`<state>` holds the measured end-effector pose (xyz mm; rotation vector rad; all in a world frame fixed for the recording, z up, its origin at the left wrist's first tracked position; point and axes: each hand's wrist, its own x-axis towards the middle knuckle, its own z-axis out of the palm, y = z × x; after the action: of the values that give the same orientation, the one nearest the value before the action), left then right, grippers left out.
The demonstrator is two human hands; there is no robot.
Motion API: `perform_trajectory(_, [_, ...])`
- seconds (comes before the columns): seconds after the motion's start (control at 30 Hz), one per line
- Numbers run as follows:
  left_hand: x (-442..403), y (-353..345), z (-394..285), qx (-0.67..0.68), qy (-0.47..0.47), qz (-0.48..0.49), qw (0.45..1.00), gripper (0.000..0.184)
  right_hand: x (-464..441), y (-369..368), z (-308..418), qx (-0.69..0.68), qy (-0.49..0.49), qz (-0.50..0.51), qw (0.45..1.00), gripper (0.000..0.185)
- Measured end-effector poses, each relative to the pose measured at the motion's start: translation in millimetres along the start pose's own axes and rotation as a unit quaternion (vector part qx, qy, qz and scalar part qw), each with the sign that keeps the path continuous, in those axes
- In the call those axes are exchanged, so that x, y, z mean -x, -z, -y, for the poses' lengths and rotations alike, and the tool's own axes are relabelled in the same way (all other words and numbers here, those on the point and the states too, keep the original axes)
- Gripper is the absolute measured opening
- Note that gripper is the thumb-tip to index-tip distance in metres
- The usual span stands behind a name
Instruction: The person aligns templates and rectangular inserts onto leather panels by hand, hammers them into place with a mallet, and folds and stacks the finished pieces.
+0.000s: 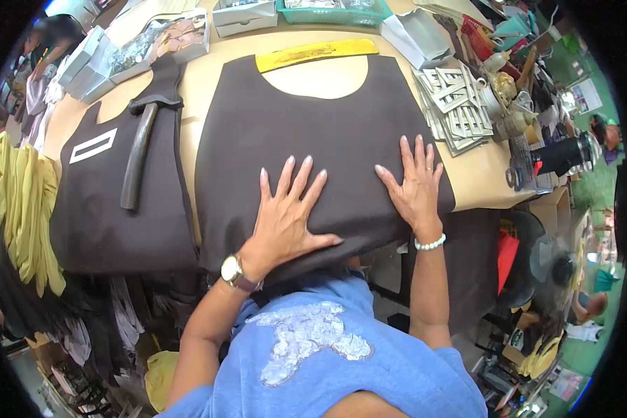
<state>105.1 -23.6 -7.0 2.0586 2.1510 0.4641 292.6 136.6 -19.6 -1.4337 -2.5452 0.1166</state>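
Desk [477, 180] carries a dark cloth [285, 125], right of the hammer [138, 157]. Left hand [284, 217] and right hand [418, 191] lie flat on it, fingers apart. Probably light, soft, floppy; grasp opposite edges.

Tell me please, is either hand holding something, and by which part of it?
Nothing is held: the left hand and right hand lie spread, palms down, on the dark material.
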Motion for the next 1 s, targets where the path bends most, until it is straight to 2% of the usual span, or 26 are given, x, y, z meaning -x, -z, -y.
perform_trajectory(0.23, [19, -13, -10, -0.011, 0.037, -0.001, 0.999, 0.099, 7, 8, 5, 0.007, -0.006, 0.030, 1.000, 0.078])
perform_trajectory(0.27, [19, -12, -10, -0.013, 0.038, -0.001, 0.999, 0.100, 2, 9, 7, 0.008, -0.003, 0.015, 1.000, 0.073])
perform_trajectory(0.37, [20, -17, -8, -0.033, 0.029, -0.019, 0.999, 0.099, -46, 13, 22, 0.000, 0.057, -0.060, 0.997, 0.064])
perform_trajectory(0.4, [20, -15, -8, -0.034, 0.026, -0.017, 0.999, 0.099, -68, 13, 32, -0.033, 0.116, -0.109, 0.987, 0.054])
perform_trajectory(0.47, [20, -18, -7, -0.050, 0.024, -0.023, 0.998, 0.098, -121, 1, 52, -0.048, 0.201, -0.137, 0.969, 0.039])
perform_trajectory(0.6, [21, -20, -7, -0.063, 0.020, -0.029, 0.997, 0.096, -228, -57, 81, -0.042, 0.271, -0.082, 0.958, 0.038])
perform_trajectory(0.7, [22, -22, -7, -0.073, 0.021, -0.031, 0.997, 0.095, -251, -52, 99, 0.017, 0.247, 0.037, 0.968, 0.042])
perform_trajectory(0.83, [23, -23, -7, -0.047, 0.022, -0.036, 0.998, 0.095, -257, -37, 97, -0.052, 0.259, 0.095, 0.960, 0.030])
perform_trajectory(0.97, [24, -16, -10, -0.005, 0.034, -0.035, 0.999, 0.093, -262, -36, 91, -0.215, 0.244, 0.005, 0.946, 0.022])
perform_trajectory(1.0, [25, -16, -10, -0.001, 0.037, -0.034, 0.999, 0.093, -264, -28, 94, -0.221, 0.286, -0.090, 0.928, 0.018])
